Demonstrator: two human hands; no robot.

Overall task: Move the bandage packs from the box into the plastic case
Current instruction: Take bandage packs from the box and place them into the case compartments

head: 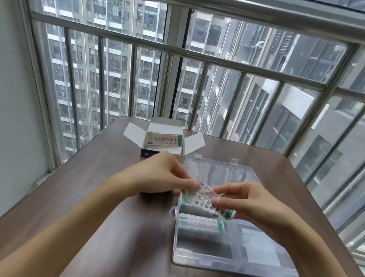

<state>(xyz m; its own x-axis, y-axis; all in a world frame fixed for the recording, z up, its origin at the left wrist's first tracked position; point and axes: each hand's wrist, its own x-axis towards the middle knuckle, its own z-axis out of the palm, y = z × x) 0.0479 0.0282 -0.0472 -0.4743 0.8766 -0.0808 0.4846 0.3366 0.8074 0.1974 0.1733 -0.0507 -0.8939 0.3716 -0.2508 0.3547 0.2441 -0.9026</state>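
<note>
Hands, left (159, 175) and right (248, 201), seemingly both pinch bandage pack (207, 203) above plastic case (252, 265).

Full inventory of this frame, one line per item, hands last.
white paper-wrapped bandage pack with green end bands: one, held above the case's far-left part by both hands.
second white bandage pack: one, lying in the case's left section.
third white bandage pack: at least one, white and green, inside the open box.
small cardboard box with white flaps open: one, far side of the table.
clear plastic case with open lid: one, right of centre.
dark brown wooden table: one, under everything.
grey metal window railing: one, behind the table.
left hand: grip pinches the held pack's left end.
right hand: grip pinches its right part.
</note>
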